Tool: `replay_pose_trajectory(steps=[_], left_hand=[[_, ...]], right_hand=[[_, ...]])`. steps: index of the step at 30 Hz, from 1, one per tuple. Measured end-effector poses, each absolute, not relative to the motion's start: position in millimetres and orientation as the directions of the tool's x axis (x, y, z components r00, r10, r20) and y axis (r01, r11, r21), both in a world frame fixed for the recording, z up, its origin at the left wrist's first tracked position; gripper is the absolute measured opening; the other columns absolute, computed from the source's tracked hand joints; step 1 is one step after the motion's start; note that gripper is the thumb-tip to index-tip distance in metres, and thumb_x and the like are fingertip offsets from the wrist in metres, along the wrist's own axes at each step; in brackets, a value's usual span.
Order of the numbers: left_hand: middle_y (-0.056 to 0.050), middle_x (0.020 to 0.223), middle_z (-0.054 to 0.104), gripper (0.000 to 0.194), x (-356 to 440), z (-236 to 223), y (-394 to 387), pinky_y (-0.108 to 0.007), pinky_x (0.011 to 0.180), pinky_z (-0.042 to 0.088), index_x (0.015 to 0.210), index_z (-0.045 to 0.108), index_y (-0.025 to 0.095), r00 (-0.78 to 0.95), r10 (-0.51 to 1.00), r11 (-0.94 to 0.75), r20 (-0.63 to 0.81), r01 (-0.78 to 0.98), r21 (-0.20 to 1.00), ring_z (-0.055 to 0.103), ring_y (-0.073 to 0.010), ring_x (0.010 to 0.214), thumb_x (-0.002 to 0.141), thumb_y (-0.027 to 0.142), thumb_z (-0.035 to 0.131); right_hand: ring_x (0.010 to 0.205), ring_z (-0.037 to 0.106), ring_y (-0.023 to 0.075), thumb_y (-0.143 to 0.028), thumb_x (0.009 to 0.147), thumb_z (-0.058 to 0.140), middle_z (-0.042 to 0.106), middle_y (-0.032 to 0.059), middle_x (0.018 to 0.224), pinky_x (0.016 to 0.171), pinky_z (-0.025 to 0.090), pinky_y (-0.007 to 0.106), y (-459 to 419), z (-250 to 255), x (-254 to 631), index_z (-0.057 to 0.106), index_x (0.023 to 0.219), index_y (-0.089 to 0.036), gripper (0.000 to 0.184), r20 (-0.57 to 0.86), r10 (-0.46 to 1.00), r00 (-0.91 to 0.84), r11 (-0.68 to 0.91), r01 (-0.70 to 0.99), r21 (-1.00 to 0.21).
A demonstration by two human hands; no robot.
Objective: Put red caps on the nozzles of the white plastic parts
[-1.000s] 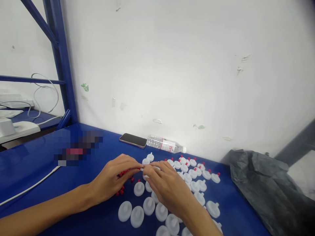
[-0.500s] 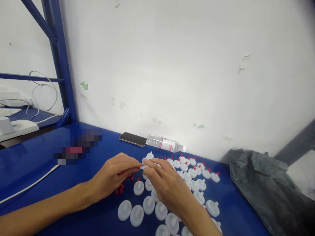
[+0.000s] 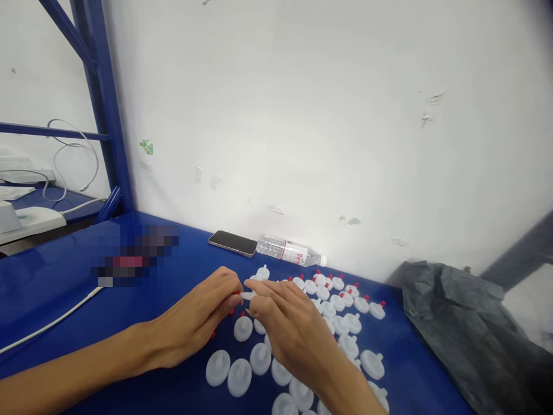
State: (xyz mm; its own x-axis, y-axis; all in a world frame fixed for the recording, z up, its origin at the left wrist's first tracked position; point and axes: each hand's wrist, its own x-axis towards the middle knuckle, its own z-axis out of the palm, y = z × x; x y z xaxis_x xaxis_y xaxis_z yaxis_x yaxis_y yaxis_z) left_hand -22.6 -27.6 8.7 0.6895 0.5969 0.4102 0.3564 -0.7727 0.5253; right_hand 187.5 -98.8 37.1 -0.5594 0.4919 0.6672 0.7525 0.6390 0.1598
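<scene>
My left hand is closed in a pinch on a small red cap, of which only a bit shows between thumb and fingers. My right hand is closed around a white plastic nozzle lid, and its narrow spout points left, up against the red cap. The rest of that lid is hidden by my fingers. Around and under my right hand lie several similar white nozzle lids. Lids with red caps on their spouts sit toward the back right. A few loose red caps show beside my left hand.
A phone and a clear plastic bottle lie along the wall at the back of the blue table. A dark plastic bag covers the right side. At left are a white cable and a blurred-out object.
My left hand has shifted a little and its fingers have curled in, with a red cap now showing at the spout. The view has tilted very slightly.
</scene>
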Motion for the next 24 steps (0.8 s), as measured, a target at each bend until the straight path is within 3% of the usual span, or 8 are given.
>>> replay_pose_trajectory(steps=[8,13,18,21,24], left_hand=[[0.012,0.082,0.061,0.032,-20.0,11.7,-36.1,-0.023,0.074,0.050,0.083,0.058,0.035,0.673,0.663,-0.663,0.328,0.324,0.675,0.058,-0.0108,0.073,0.100,0.033,0.031],[0.012,0.072,0.062,0.037,-19.3,8.8,-38.5,-0.022,0.066,0.050,0.075,0.055,0.034,0.679,0.654,-0.657,0.333,0.291,0.696,0.059,-0.0106,0.065,0.100,0.030,0.028],[0.011,0.074,0.059,0.033,-18.8,8.4,-29.8,-0.024,0.070,0.049,0.074,0.054,0.033,0.672,0.609,-0.759,0.421,0.340,0.556,0.055,-0.0117,0.069,0.098,0.029,0.032],[0.009,0.078,0.062,0.027,-20.3,11.6,-20.7,-0.027,0.074,0.049,0.080,0.056,0.032,0.631,0.564,-0.821,0.533,0.363,0.440,0.054,-0.0141,0.077,0.096,0.028,0.035],[0.008,0.079,0.064,0.023,-23.1,12.7,-10.4,-0.028,0.074,0.049,0.083,0.059,0.032,0.564,0.565,-0.823,0.602,0.433,0.368,0.055,-0.0149,0.080,0.094,0.028,0.040]], right_hand=[[0.100,0.065,0.0191,-0.010,0.093,0.040,0.069,0.0007,0.117,0.090,0.053,0.034,-102.7,36.7,183.5,0.058,0.095,-0.024,0.022,0.681,0.502,-0.533,0.682,0.728,0.067],[0.100,0.064,0.0226,-0.013,0.093,0.043,0.069,0.0028,0.119,0.094,0.053,0.039,-105.2,33.7,182.2,0.061,0.102,-0.021,0.023,0.635,0.542,-0.551,0.656,0.749,0.090],[0.104,0.062,0.0219,-0.010,0.090,0.044,0.065,0.0056,0.123,0.093,0.052,0.038,-103.2,36.8,183.9,0.059,0.112,-0.023,0.029,0.546,0.582,-0.604,0.654,0.746,0.128],[0.099,0.062,0.0233,-0.007,0.084,0.048,0.061,0.0102,0.123,0.085,0.053,0.038,-89.7,49.5,192.1,0.056,0.115,-0.023,0.035,0.489,0.633,-0.600,0.608,0.776,0.166],[0.078,0.061,0.0157,-0.012,0.090,0.044,0.061,0.0085,0.111,0.071,0.051,0.030,-64.4,68.9,209.9,0.058,0.108,-0.022,0.024,0.448,0.766,-0.461,0.497,0.867,0.041]])
